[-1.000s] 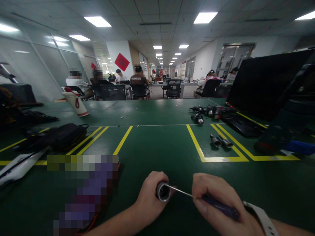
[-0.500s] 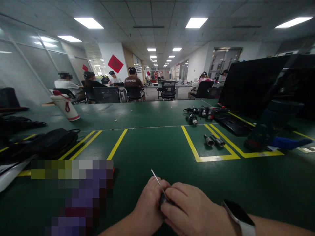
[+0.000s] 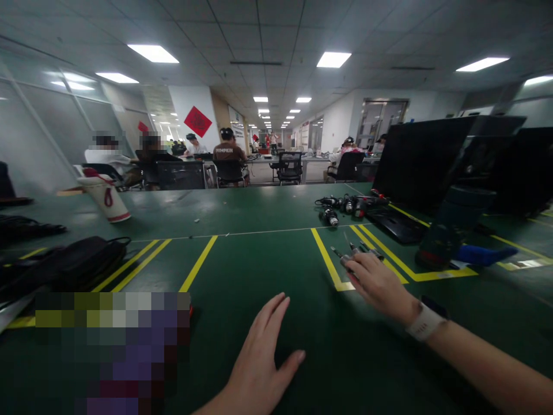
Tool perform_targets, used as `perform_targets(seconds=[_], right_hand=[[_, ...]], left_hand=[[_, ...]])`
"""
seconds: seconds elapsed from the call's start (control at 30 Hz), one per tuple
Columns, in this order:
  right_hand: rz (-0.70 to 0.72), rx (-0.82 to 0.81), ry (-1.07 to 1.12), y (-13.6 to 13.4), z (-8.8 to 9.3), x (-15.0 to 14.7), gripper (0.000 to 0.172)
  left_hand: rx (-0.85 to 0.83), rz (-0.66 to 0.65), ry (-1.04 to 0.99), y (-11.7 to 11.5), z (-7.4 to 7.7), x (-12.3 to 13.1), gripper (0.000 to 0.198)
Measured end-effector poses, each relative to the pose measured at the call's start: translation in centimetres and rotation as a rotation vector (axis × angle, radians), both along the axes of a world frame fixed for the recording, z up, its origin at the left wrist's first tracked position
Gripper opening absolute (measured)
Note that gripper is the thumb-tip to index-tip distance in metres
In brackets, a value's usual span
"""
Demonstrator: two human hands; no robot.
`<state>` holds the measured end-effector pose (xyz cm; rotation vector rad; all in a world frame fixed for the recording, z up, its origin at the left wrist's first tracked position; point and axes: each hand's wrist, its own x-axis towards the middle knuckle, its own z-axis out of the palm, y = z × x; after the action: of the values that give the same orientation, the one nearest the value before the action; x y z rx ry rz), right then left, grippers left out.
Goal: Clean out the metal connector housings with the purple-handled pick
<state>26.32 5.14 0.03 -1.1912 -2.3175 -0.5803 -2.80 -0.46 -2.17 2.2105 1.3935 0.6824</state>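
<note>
My left hand (image 3: 259,363) lies open near the front edge of the green table (image 3: 259,259), fingers stretched out, holding nothing. My right hand (image 3: 378,282), with a white watch on the wrist, reaches forward to the corner of the yellow-taped box (image 3: 332,271). Its fingers are closed on a small metal cylinder (image 3: 345,260), and the thin shaft of a screwdriver (image 3: 346,239) sticks up from the same grip. Other small metal cylinders (image 3: 367,251) lie just beyond its fingertips inside the box.
A cluster of black and red parts (image 3: 345,204) lies further back. A dark laptop (image 3: 415,167), a dark tumbler (image 3: 453,225) and a blue object (image 3: 484,253) stand on the right. A black bag (image 3: 82,259) and a paper cup (image 3: 106,199) sit on the left. People sit at desks behind.
My hands have parted. The left has let go of the cylinder and opened flat. The right has carried cylinder and screwdriver forward to the yellow box. The view has shifted a little.
</note>
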Motion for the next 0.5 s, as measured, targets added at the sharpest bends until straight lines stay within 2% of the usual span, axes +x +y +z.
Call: perform_targets(seconds=[0.17,0.3,0.5], right_hand=[[-0.141,-0.003,-0.054,2.9,-1.2,1.9,0.017],[-0.183,-0.031,-0.090,3.4,-1.6,2.1,0.010],[-0.200,-0.083,-0.077,3.4,-2.0,2.2,0.010]], left_hand=[[0.004,-0.055,0.034,0.0,0.1,-0.2,0.058],[-0.001,-0.067,0.040,-0.1,0.5,-0.2,0.054],[-0.013,-0.083,0.047,0.0,0.5,-0.2,0.051]])
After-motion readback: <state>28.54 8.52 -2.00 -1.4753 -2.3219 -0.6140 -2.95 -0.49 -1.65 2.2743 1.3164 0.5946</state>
